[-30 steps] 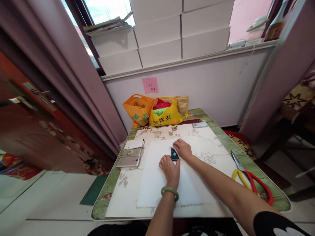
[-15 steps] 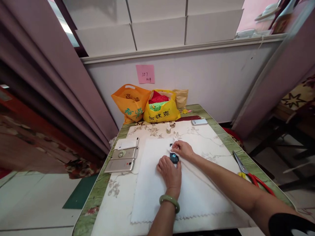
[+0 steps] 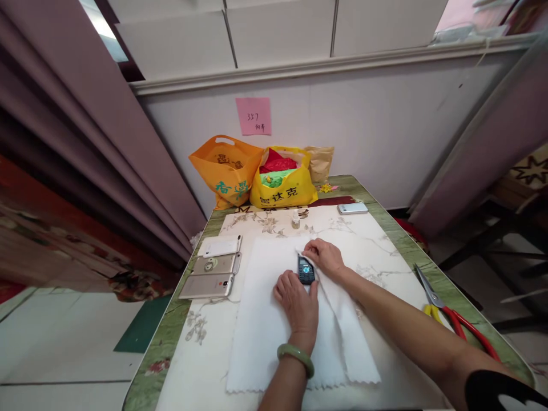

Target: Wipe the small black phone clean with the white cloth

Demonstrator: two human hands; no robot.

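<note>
A small dark keypad phone [image 3: 306, 274] lies on a white cloth [image 3: 261, 331] with zigzag-cut edges. Around the phone's lower end my left hand [image 3: 296, 299] is closed, thumb on the right side and fingers on the left. A green bangle [image 3: 295, 358] circles that wrist. Up by the phone's top right corner, my right hand [image 3: 324, 258] pinches the cloth, and a fold of it runs along the phone's right side. The cloth's right part is folded over toward the left, and its edge covers a little of the phone's top.
Three phones [image 3: 206, 285] lie in a column at the left, and a silver phone [image 3: 353, 209] at the back right. Red-handled scissors [image 3: 449, 311] rest on the right edge. An orange bag [image 3: 229, 171], a yellow bag [image 3: 285, 191] and a small bottle [image 3: 295, 219] stand toward the wall.
The cloth's right side has come further left, with a clear fold line now beside the phone. More of the phone's face shows. The camera view has shifted slightly.
</note>
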